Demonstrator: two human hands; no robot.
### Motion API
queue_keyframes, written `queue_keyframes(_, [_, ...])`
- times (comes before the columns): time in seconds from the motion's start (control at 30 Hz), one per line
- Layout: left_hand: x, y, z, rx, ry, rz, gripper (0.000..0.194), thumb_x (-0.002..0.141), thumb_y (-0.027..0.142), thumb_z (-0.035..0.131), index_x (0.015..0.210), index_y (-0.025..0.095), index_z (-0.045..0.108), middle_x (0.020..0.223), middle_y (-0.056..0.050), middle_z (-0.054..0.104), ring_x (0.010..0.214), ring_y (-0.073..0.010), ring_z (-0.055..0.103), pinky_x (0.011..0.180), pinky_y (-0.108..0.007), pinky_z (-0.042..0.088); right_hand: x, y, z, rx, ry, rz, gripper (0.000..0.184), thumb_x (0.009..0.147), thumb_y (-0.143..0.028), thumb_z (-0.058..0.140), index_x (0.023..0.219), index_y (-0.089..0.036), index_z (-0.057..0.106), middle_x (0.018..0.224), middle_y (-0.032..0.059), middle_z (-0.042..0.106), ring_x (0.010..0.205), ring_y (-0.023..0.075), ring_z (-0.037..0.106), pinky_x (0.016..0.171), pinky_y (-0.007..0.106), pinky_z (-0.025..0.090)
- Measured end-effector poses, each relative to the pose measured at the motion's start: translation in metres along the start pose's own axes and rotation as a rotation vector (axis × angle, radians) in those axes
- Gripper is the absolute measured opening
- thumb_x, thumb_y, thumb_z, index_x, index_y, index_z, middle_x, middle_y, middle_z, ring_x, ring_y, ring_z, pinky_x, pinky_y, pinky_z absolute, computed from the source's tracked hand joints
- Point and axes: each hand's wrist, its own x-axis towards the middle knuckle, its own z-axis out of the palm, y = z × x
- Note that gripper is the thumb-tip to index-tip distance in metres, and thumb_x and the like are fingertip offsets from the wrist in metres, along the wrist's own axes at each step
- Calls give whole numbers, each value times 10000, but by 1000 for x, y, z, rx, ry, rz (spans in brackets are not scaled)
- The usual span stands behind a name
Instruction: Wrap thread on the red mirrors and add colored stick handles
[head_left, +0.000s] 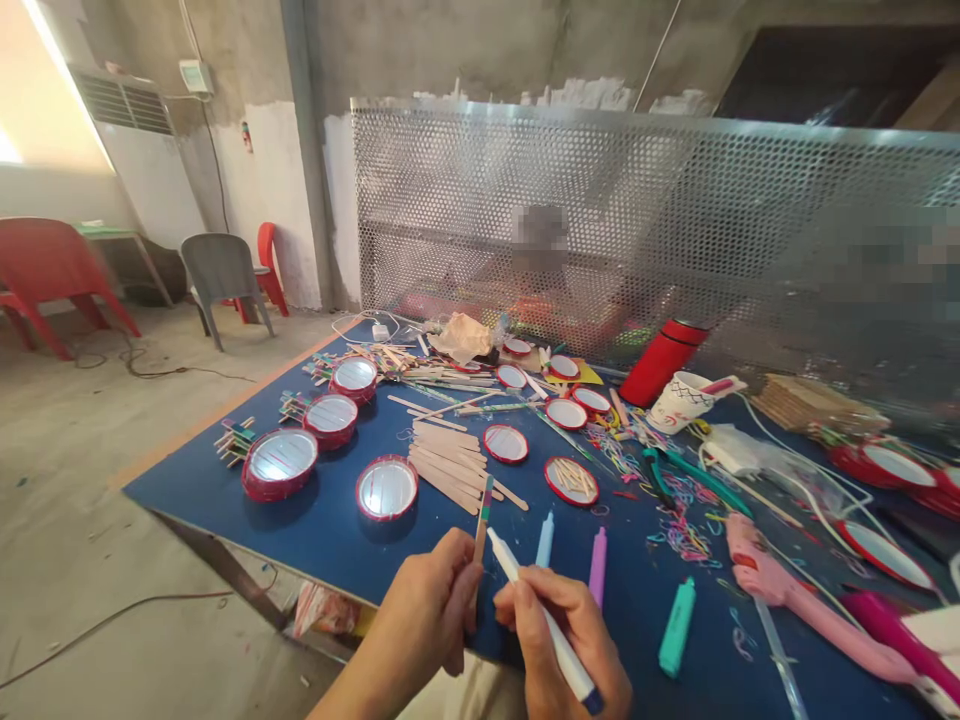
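My left hand point(424, 610) grips an upright wooden craft stick point(482, 520) with coloured stripes near its top. My right hand point(562, 640) is shut on a white marker point(516, 572) with a dark blue end, its tip close to the stick. Just beyond the hands lie a light blue marker point(545, 540) and a purple marker point(598, 565). A teal highlighter point(677, 627) lies to the right. Ahead of my hands are loose craft sticks point(446, 465) and a red-rimmed round mirror point(386, 488) on the blue table point(195, 490).
Several more red-rimmed mirrors, coloured rubber bands, green-handled pliers point(675, 475), a pink tool point(780, 600), a red flask point(660, 362) and a paper cup point(679, 402) crowd the table. A perforated metal screen point(637, 220) stands behind it, with a person beyond. The table's left edge drops to a concrete floor.
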Motion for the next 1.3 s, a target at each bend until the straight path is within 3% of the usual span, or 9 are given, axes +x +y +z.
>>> queue_keyframes(0.13, [0,0,0,-8,-11,-13,189,984,283,386,797,261,411,517,74,557,397,-120,536,498,-194,410,0,1,0,-58,-6,-38,287,890,-502,740,844,-219,758,673,-4,717,563,140,651,657,259,572])
queue_keyframes(0.27, [1,0,0,-18,-24,-41,193,990,306,368,811,257,420,508,83,531,374,-113,512,473,-193,380,-1,0,0,-28,40,-29,234,908,-447,733,849,-221,743,653,-19,699,529,123,625,576,230,551])
queue_keyframes(0.47, [0,-1,1,-3,-8,-20,189,985,304,379,807,257,419,519,74,551,388,-116,530,488,-196,388,-1,4,-1,-54,-33,-51,269,905,-490,730,871,-225,760,688,-6,727,567,133,658,664,249,579])
queue_keyframes(0.67, [0,-1,0,-6,-8,-4,189,989,273,385,803,260,417,505,80,543,398,-122,538,509,-202,412,0,3,-2,-25,3,-41,240,923,-450,716,858,-220,740,649,-20,703,529,120,632,576,220,556])
queue_keyframes(0.8, [0,-3,0,-1,-3,8,191,998,281,392,811,260,426,517,76,560,401,-120,540,495,-195,406,0,3,-1,-54,-29,-54,276,901,-492,728,854,-221,755,666,-1,725,545,140,665,634,252,587])
queue_keyframes(1.07, [2,0,1,7,-11,-14,194,988,286,381,796,264,404,511,76,548,388,-120,535,481,-197,396,0,-2,1,12,10,-10,242,905,-460,729,850,-225,741,648,-24,700,530,120,635,585,224,561])
queue_keyframes(1.2, [1,0,1,20,3,2,199,988,290,385,791,267,404,513,73,554,403,-125,544,501,-199,414,1,-2,1,-43,-15,16,313,887,-527,734,834,-219,748,664,-4,722,549,140,662,635,251,580])
queue_keyframes(1.3, [0,0,0,22,2,-2,203,989,289,382,789,264,408,511,73,555,401,-124,547,502,-197,412,2,-4,1,-43,20,65,328,899,-534,720,830,-213,733,644,-16,708,532,126,650,588,218,558])
